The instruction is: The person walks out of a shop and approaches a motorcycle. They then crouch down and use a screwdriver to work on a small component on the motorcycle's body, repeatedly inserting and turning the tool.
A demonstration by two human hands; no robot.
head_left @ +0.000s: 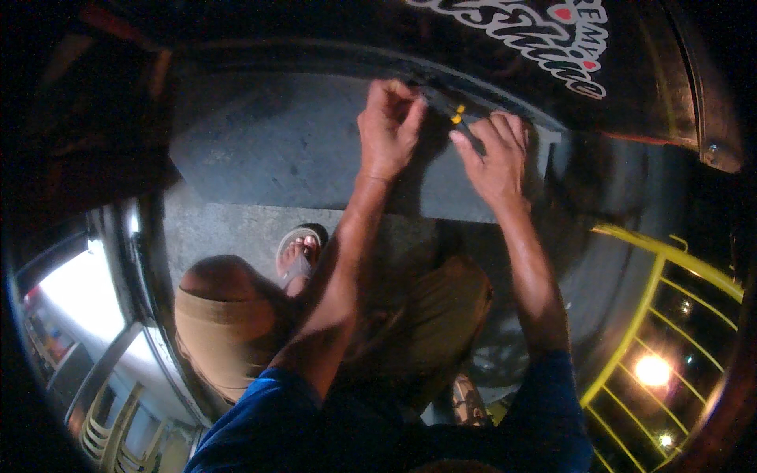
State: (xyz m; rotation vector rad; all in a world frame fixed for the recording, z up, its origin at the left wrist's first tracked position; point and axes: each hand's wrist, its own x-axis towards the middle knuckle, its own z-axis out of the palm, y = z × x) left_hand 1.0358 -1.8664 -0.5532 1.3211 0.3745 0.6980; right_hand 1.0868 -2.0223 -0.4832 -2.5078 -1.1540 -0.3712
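My right hand (pixel 497 152) is wrapped round a slim hand tool (pixel 459 118) with a dark and yellow handle, perhaps a screwdriver; its tip points up and left toward my other hand. My left hand (pixel 388 130) is closed in a pinch at the edge of a dark panel (pixel 489 47). What sits between its fingertips is too small and dark to make out. Both hands work close together along the grey rim (pixel 520 110) where that panel meets a flat grey sheet (pixel 268 126) below.
White outlined lettering and red hearts decorate the dark panel. A yellow metal railing (pixel 658 276) stands at the right, with a bright lamp (pixel 653 370) behind it. My sandalled foot (pixel 300 251) rests on the concrete floor (pixel 205 229). Light-coloured curved chair parts (pixel 110 426) show at lower left.
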